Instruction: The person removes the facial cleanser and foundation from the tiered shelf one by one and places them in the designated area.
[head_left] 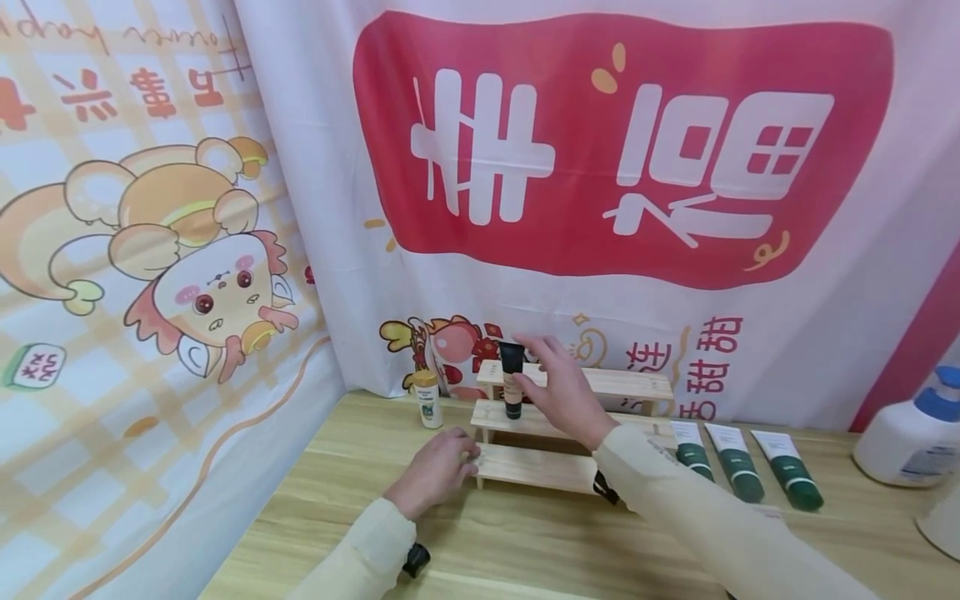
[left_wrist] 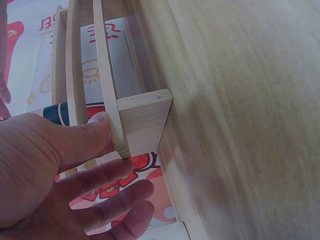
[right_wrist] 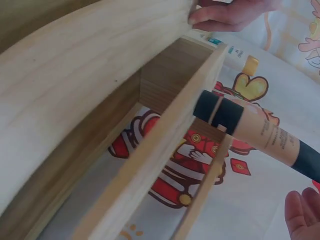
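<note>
A small black-and-beige cosmetic tube [head_left: 513, 383] stands upright on its black cap on the middle tier of a wooden stepped rack [head_left: 536, 471]. My right hand [head_left: 562, 387] is beside it, thumb by the tube's right side; in the right wrist view its fingertips [right_wrist: 302, 212] show apart from the tube [right_wrist: 267, 135]. At the rack's left end is my left hand [head_left: 438, 468]. In the left wrist view its thumb [left_wrist: 85, 137] touches the lowest tier, the index fingertip lies by that tier's corner, and the other fingers are spread loosely.
A small white bottle with a yellow cap [head_left: 427, 400] stands left of the rack. Several green-and-white tubes [head_left: 733, 462] lie to the right, near a white bottle with a blue top [head_left: 911, 437]. A printed curtain [head_left: 315, 125] hangs behind the wooden table [head_left: 315, 500].
</note>
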